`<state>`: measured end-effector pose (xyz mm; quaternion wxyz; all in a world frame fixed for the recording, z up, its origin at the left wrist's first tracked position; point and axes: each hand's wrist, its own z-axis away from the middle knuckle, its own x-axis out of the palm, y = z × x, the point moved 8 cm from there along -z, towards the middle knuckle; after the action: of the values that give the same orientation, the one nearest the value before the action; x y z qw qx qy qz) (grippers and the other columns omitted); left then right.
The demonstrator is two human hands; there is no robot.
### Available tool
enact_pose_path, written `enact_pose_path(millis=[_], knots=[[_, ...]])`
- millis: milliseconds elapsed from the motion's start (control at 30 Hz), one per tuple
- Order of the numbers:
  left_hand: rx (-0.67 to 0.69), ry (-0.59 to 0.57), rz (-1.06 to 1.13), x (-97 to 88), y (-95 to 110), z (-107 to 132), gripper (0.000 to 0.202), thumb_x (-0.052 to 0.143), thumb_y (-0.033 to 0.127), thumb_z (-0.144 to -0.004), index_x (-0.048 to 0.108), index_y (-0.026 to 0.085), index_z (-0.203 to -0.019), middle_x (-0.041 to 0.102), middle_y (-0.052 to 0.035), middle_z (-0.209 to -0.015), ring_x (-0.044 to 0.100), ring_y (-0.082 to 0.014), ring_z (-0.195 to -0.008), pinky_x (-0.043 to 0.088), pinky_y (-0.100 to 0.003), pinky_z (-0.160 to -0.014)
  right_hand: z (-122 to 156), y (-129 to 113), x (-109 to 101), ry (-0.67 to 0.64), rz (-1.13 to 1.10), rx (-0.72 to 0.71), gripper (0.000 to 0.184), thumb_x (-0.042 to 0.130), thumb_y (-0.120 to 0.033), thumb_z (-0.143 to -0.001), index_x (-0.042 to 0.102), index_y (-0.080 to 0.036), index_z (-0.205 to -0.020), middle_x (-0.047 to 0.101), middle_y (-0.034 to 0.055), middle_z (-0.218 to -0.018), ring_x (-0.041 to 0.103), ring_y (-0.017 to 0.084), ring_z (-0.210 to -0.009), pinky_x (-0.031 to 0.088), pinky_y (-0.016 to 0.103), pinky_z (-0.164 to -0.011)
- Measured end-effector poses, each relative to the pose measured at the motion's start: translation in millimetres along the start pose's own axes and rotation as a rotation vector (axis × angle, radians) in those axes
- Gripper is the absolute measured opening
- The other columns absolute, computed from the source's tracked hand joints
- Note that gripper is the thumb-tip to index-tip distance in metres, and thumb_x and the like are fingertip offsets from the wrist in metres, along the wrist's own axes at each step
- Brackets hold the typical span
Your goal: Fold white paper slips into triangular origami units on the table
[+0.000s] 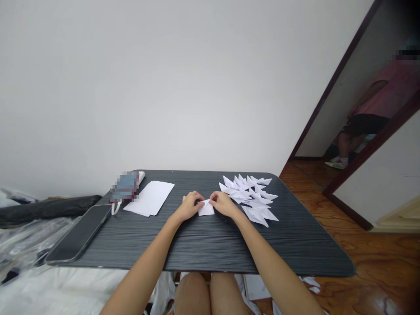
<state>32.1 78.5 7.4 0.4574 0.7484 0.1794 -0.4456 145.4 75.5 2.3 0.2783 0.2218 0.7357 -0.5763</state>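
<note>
Left hand (189, 205) and right hand (223, 204), knuckles up, forearms converging, pinch small paper piece (206, 208); folded paper pile (251, 197) just right of grip.

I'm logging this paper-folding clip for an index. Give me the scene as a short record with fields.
surface: dark wood-grain table, set against a white wall
left hand: left hand pinches the left edge of the small white paper piece
right hand: right hand pinches its upper right edge
right of hands: pile of folded white paper triangles
left of hands: flat white paper sheets
table's left edge: black smartphone, screen dark
far left corner: second phone, blurred, with white cable
background: another person in the doorway
</note>
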Motion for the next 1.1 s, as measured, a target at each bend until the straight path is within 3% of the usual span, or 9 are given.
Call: enact_pose_path(millis=[67, 200, 367, 500, 700, 1100], knots=[[0.033, 0.041, 0.016, -5.4, 5.4, 1.0, 0.014, 0.047, 0.026, -0.075, 0.057, 0.018, -0.080, 0.055, -0.0021, -0.082, 0.047, -0.0144, -0.076, 0.035, -0.029, -0.071, 1.1, -7.9, -3.4, 0.016, -0.067, -0.042, 0.010, 0.049, -0.015, -0.069, 0.056, -0.012, -0.076, 0.057, 0.0014, -0.068, 0.049, 0.009, -0.060, 0.039, 0.021, -0.059], [0.094, 0.249, 0.053, -26.0, 17.6, 6.6, 0.017, 0.042, 0.027, -0.080, 0.055, 0.017, -0.079, 0.054, -0.0037, -0.081, 0.048, -0.0140, -0.077, 0.036, -0.029, -0.075, 6.7, -26.5, -14.3, 0.027, -0.155, -0.137, 0.022, 0.050, -0.023, -0.072, 0.055, -0.014, -0.092, 0.056, 0.0012, -0.074, 0.047, 0.008, -0.058, 0.039, 0.021, -0.059], [0.248, 0.342, 0.091, -34.0, 30.0, 14.0, 0.020, 0.038, 0.028, -0.082, 0.056, 0.018, -0.085, 0.051, -0.0063, -0.089, 0.049, -0.0138, -0.084, 0.039, -0.027, -0.075, 19.0, -48.3, -30.2, 0.159, 0.007, -0.308, 0.010, 0.050, -0.020, -0.075, 0.059, -0.017, -0.078, 0.055, 0.0039, -0.083, 0.047, 0.011, -0.068, 0.039, 0.023, -0.066], [0.332, 0.229, 0.007, -26.2, 34.2, 15.8, 0.024, 0.035, 0.028, -0.084, 0.057, 0.018, -0.089, 0.051, -0.0065, -0.088, 0.048, -0.0130, -0.081, 0.039, -0.025, -0.074, 24.0, -51.3, -22.9, 0.114, 0.173, -0.373, 0.011, 0.048, -0.015, -0.076, 0.059, -0.017, -0.079, 0.056, 0.0047, -0.083, 0.048, 0.015, -0.081, 0.037, 0.027, -0.075], [0.380, -0.016, -0.116, -9.7, 35.7, 17.0, 0.024, 0.038, 0.027, -0.083, 0.060, 0.018, -0.080, 0.055, -0.0048, -0.078, 0.048, -0.0148, -0.080, 0.036, -0.027, -0.076, 28.4, -42.3, -7.3, -0.070, 0.274, -0.333, 0.010, 0.051, -0.013, -0.075, 0.059, -0.016, -0.079, 0.058, 0.0033, -0.077, 0.050, 0.014, -0.079, 0.035, 0.025, -0.073], [0.128, 0.023, -0.112, -0.4, 6.4, 3.6, 0.022, 0.040, 0.025, -0.080, 0.058, 0.015, -0.072, 0.058, -0.0050, -0.073, 0.049, -0.0156, -0.072, 0.035, -0.026, -0.069, 14.2, -18.0, -2.2, -0.052, 0.224, -0.151, 0.016, 0.046, -0.019, -0.077, 0.059, -0.014, -0.069, 0.058, 0.0034, -0.069, 0.050, 0.012, -0.065, 0.032, 0.021, -0.061]])
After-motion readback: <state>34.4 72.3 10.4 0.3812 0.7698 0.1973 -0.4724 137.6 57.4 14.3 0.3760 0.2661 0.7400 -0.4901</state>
